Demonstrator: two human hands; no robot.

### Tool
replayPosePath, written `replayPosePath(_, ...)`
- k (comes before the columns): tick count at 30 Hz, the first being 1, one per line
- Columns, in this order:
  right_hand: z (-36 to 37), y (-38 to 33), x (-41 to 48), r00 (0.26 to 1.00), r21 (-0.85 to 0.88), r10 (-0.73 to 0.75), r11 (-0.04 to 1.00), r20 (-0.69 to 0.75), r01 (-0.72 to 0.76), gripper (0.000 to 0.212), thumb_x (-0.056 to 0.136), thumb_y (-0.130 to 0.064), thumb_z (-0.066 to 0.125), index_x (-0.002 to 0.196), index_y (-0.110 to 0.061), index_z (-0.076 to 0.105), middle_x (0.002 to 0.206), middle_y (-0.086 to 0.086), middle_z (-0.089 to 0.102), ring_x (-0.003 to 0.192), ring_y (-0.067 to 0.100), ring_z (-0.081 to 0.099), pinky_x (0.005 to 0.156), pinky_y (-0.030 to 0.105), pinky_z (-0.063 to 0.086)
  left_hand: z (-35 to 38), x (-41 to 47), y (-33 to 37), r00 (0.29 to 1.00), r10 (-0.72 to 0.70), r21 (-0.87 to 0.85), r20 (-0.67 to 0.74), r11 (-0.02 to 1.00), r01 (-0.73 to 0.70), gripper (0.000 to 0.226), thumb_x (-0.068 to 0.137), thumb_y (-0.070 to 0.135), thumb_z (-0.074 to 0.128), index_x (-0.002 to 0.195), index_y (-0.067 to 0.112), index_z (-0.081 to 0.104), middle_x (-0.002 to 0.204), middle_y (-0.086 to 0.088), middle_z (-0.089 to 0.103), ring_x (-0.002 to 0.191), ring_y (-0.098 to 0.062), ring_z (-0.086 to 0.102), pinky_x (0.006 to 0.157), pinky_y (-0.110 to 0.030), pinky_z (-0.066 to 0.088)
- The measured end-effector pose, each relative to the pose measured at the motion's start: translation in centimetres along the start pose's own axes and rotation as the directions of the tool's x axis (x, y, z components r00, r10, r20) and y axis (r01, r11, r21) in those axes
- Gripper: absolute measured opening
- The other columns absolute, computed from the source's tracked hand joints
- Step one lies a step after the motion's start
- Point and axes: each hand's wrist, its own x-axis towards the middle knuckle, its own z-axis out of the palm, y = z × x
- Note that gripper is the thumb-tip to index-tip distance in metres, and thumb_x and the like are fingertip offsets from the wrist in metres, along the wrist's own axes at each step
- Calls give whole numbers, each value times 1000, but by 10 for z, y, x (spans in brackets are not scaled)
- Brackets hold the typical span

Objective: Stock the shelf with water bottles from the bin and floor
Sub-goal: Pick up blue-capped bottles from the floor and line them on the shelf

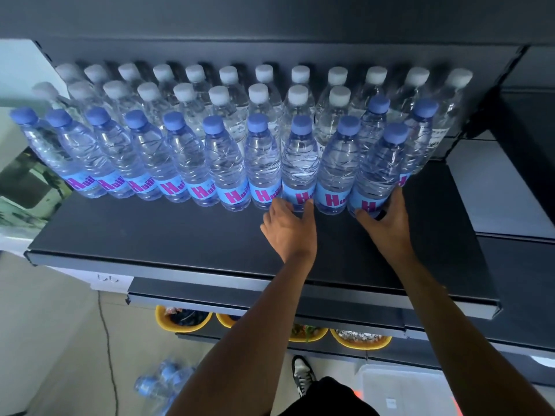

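A dark shelf (150,232) carries rows of water bottles: white-capped ones (258,94) at the back, blue-capped ones with blue labels (228,163) in front. My right hand (387,220) wraps around the base of the rightmost front-row bottle (378,172), which stands on the shelf. My left hand (289,228) lies with fingers spread against the bases of a neighbouring bottle (300,163), holding nothing. Several more blue-capped bottles (162,382) lie on the floor at lower left. A translucent bin (405,391) sits on the floor at lower right.
Lower shelves hold yellow bowls (183,321) with assorted contents. A thin cable (105,331) runs down across the floor on the left. My shoe (301,375) is beside the bin. Another shelf unit (504,187) adjoins on the right.
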Motion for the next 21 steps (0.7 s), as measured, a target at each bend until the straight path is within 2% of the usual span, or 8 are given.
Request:
replayPosePath(3,0,1,0,1000,3,24,1000,12,-24,77,84,-2,81,149,-9,41,141,3,59,124,-2,58,98,11,47,-1,-1,-1,1000,22,2,-3,1000,-22,34,87,42,74,88,20,48,87,6,57,87,-18,53,84,-30,33)
replayPosePath(7,0,-1,1,1000,-1,27,1000,-11,-27,77,83,1,81,149,-7,41,139,5,59,125,2,60,100,17,50,-4,-2,-1,1000,7,-44,-4,999,-8,33,86,36,75,90,17,49,90,3,56,88,-19,53,90,-38,42)
replayPosePath(9,0,-1,0,999,-32,32,999,-36,-34,80,81,-7,85,149,-11,41,140,4,56,127,5,58,104,24,52,-10,-2,-3,999,7,-90,34,996,-4,33,85,36,76,90,16,50,89,3,54,86,-19,53,93,-42,44)
replayPosePath(11,2,-1,-6,995,-72,50,996,-87,-57,88,78,-20,88,151,-17,39,143,1,49,134,15,51,110,38,49,-23,-3,-7,992,46,-176,121,984,-24,33,83,40,76,89,19,51,88,6,53,85,-18,54,92,-44,47)
replayPosePath(13,7,-2,-21,983,-91,63,993,-170,-80,92,77,-21,89,152,-20,37,139,-9,43,137,22,44,113,45,45,-48,-7,-16,974,115,-225,195,972,-70,31,82,48,73,87,23,54,88,11,52,86,-15,55,87,-43,52)
replayPosePath(16,19,-13,-53,948,-126,-23,992,-316,-18,73,80,-19,83,143,-17,45,127,-24,44,128,26,47,108,54,44,-98,-16,-48,967,176,-231,186,964,-131,26,83,52,68,88,28,59,91,15,55,90,-12,56,83,-36,52)
replayPosePath(18,33,-28,-76,928,-143,-115,987,-354,67,62,82,-13,78,137,-8,49,125,-6,46,119,30,50,100,54,46,-136,-26,-72,976,173,-229,132,963,-140,20,87,47,68,90,29,60,92,14,56,92,-8,55,81,-26,48)
replayPosePath(21,69,-53,-114,949,-117,-173,982,-264,147,52,83,-2,74,130,1,53,119,6,43,110,32,50,94,48,46,-189,-46,-121,993,108,-205,46,974,-97,16,89,44,65,88,28,59,90,11,58,92,-7,55,79,-14,39)
